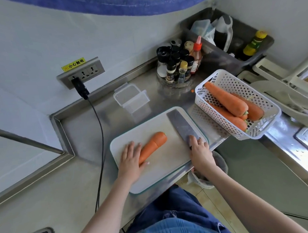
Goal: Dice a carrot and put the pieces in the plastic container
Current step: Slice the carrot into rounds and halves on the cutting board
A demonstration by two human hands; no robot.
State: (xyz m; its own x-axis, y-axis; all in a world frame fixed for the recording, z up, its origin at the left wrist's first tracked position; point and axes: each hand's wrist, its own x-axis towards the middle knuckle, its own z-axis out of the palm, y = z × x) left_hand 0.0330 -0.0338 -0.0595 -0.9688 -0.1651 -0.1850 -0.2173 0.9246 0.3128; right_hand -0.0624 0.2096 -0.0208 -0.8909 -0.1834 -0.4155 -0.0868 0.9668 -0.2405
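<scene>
Right now the whole orange carrot (152, 146) lies uncut on the white rectangular cutting board (163, 162), its thick end pointing toward two o'clock. The left hand (131, 158) lies on the tapered end, fingers fairly straight and pressing down. The right hand (199, 146) is curled round the handle of the broad grey-bladed cleaver (181, 124), whose blade lies flat on the board, pointing toward eleven o'clock. Judging by this, the first cut has not begun; it would go best with the left fingertips tucked back from the blade, the carrot pinned against rolling, and perhaps halved lengthwise for a flat base. The clear plastic container (131, 98) waits on the steel worktop (89, 131) at eleven o'clock of the board, apart from it. A yellow sticker (73, 64) above the wall socket reads "小心触电"; the bottle labels are too small to read.
</scene>
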